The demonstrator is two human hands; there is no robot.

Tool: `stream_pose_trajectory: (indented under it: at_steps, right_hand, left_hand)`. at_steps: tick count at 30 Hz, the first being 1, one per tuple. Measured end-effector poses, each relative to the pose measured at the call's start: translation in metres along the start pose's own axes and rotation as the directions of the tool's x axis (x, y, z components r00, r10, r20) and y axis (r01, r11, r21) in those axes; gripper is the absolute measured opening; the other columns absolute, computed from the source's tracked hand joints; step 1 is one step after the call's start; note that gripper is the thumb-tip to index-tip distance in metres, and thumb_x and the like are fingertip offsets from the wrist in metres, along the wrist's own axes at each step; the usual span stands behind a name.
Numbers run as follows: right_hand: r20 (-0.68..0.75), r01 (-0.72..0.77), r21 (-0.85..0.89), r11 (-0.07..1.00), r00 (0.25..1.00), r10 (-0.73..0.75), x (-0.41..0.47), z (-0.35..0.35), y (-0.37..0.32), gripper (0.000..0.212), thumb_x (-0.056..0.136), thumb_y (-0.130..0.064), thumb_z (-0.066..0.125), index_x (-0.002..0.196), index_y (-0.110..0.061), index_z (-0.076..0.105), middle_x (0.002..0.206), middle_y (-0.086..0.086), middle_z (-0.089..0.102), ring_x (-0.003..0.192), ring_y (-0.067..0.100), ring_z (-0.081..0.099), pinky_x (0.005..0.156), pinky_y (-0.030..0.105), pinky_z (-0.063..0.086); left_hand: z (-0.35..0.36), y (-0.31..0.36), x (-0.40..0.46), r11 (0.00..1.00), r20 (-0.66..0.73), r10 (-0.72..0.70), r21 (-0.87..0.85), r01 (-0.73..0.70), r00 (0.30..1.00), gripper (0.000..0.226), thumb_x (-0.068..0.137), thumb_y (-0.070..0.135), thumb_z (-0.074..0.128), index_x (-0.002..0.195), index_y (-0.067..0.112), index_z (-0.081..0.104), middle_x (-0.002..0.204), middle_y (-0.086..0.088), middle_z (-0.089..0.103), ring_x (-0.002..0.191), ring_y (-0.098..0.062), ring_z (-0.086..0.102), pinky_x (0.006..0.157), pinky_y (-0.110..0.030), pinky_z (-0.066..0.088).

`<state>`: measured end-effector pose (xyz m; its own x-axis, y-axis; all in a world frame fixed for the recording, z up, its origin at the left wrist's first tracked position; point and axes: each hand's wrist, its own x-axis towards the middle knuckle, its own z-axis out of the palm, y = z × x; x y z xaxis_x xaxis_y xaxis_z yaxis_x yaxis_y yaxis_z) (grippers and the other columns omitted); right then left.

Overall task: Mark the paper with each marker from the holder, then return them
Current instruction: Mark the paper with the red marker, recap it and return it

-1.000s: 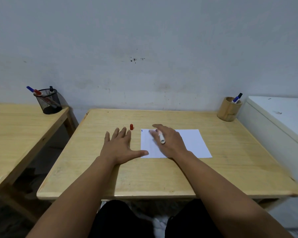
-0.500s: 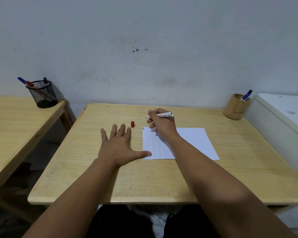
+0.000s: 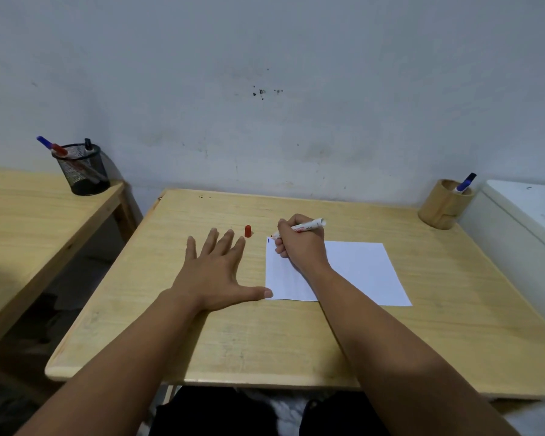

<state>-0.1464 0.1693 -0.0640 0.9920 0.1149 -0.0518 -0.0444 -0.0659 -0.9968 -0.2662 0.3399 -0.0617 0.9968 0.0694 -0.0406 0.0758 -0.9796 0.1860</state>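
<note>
A white sheet of paper (image 3: pixel 356 272) lies on the wooden table (image 3: pixel 265 341), with a small blue mark near its top left corner. My right hand (image 3: pixel 299 243) grips a white marker (image 3: pixel 309 226) with red print, its tip at the paper's top left corner. The marker's red cap (image 3: pixel 248 231) stands upright on the table just left of the paper. My left hand (image 3: pixel 216 272) lies flat on the table with fingers spread, its thumb touching the paper's lower left corner. A round wooden holder (image 3: pixel 444 204) at the far right corner holds one blue marker (image 3: pixel 465 183).
A second wooden table (image 3: pixel 29 221) stands to the left with a black mesh cup (image 3: pixel 82 169) holding several markers. A white cabinet (image 3: pixel 529 221) adjoins the table on the right. A grey wall runs behind both tables.
My right hand turned the marker from lying under the palm to a writing grip, its tip now at the paper's top left corner. My left hand stayed flat. The camera view shifted slightly.
</note>
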Motion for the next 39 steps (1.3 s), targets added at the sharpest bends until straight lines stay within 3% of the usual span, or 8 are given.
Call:
stream_pose_trajectory:
  at_steps: [6, 21, 27, 29, 31, 34, 36, 39]
  right_hand:
    - [-0.004, 0.013, -0.062, 0.998, 1.000, -0.014, -0.001, 0.000, 0.002, 0.032, 0.087, -0.023, 0.065, 0.081, 0.007, 0.056, 0.083, 0.026, 0.078, 0.061, 0.019, 0.072, 0.063, 0.038, 0.057]
    - [0.000, 0.057, -0.173, 0.983, 0.998, -0.058, 0.001, 0.003, 0.003, 0.029, 0.084, -0.026, 0.066, 0.071, 0.000, 0.059, 0.077, 0.022, 0.077, 0.058, 0.020, 0.071, 0.065, 0.039, 0.060]
    - [-0.014, 0.010, -0.103, 0.995, 1.000, -0.012, 0.001, 0.002, 0.002, 0.026, 0.081, -0.022, 0.065, 0.066, -0.003, 0.055, 0.076, 0.025, 0.076, 0.057, 0.019, 0.071, 0.064, 0.039, 0.057]
    - [-0.030, -0.013, -0.009, 1.000, 0.999, 0.013, 0.003, 0.002, -0.001, 0.029, 0.088, -0.020, 0.071, 0.068, -0.002, 0.058, 0.069, 0.019, 0.076, 0.056, 0.022, 0.068, 0.058, 0.033, 0.056]
    - [-0.016, -0.053, 0.128, 0.990, 0.998, 0.055, 0.007, 0.001, -0.007, 0.036, 0.096, -0.017, 0.076, 0.069, -0.005, 0.056, 0.060, 0.010, 0.070, 0.052, 0.024, 0.059, 0.050, 0.026, 0.049]
    - [0.048, -0.128, 0.229, 0.965, 0.992, 0.120, 0.008, -0.001, -0.018, 0.039, 0.097, -0.022, 0.081, 0.073, -0.007, 0.054, 0.061, 0.011, 0.063, 0.051, 0.023, 0.054, 0.046, 0.023, 0.045]
    - [0.064, -0.132, 0.210, 0.969, 0.991, 0.121, 0.006, -0.002, -0.025, 0.038, 0.095, -0.032, 0.083, 0.078, -0.009, 0.058, 0.060, 0.010, 0.062, 0.048, 0.020, 0.054, 0.045, 0.024, 0.045]
    - [-0.013, 0.020, 0.108, 0.994, 1.000, -0.019, 0.006, -0.007, -0.039, 0.041, 0.094, -0.043, 0.082, 0.077, -0.012, 0.060, 0.056, -0.001, 0.064, 0.039, 0.013, 0.045, 0.044, 0.022, 0.036]
  left_hand:
    - [0.000, -0.001, 0.000, 1.000, -0.006, 0.000, -0.014, 0.000, 1.000, 0.137, 0.055, 0.110, 0.026, 0.164, 0.030, 0.009, 0.173, 0.003, -0.003, 0.159, -0.019, -0.012, 0.124, -0.062, -0.010]
    - [0.001, 0.000, 0.000, 1.000, -0.034, -0.005, -0.009, 0.005, 0.999, 0.132, 0.058, 0.109, 0.026, 0.164, 0.030, 0.014, 0.174, 0.003, 0.002, 0.160, -0.020, -0.008, 0.124, -0.062, -0.008]
    - [-0.001, 0.000, -0.003, 1.000, -0.026, -0.004, -0.028, 0.003, 1.000, 0.132, 0.058, 0.109, 0.027, 0.164, 0.031, 0.017, 0.174, 0.003, 0.004, 0.160, -0.019, -0.006, 0.124, -0.061, -0.007]
    - [-0.004, 0.001, 0.000, 0.996, -0.036, -0.040, -0.082, 0.037, 0.999, 0.119, 0.063, 0.105, 0.030, 0.157, 0.033, 0.035, 0.172, 0.005, 0.016, 0.159, -0.020, 0.004, 0.125, -0.060, -0.004]
    - [-0.011, 0.003, 0.012, 0.975, -0.119, -0.126, -0.197, 0.101, 0.985, 0.085, 0.078, 0.092, 0.036, 0.133, 0.033, 0.062, 0.159, 0.004, 0.043, 0.150, -0.023, 0.031, 0.121, -0.059, 0.011]
    - [-0.019, 0.001, 0.038, 0.951, -0.260, -0.192, -0.286, 0.115, 0.946, 0.057, 0.092, 0.064, 0.052, 0.139, 0.032, 0.060, 0.135, 0.001, 0.064, 0.126, -0.025, 0.056, 0.106, -0.049, 0.042]
    - [-0.018, 0.001, 0.049, 0.955, -0.263, -0.161, -0.286, 0.082, 0.951, 0.051, 0.093, 0.050, 0.058, 0.142, 0.035, 0.057, 0.131, 0.001, 0.064, 0.121, -0.024, 0.059, 0.096, -0.044, 0.049]
    - [-0.011, 0.006, 0.059, 0.971, -0.292, -0.116, -0.236, 0.046, 0.949, 0.038, 0.096, 0.043, 0.059, 0.132, 0.034, 0.066, 0.119, 0.005, 0.068, 0.112, -0.025, 0.061, 0.087, -0.041, 0.049]
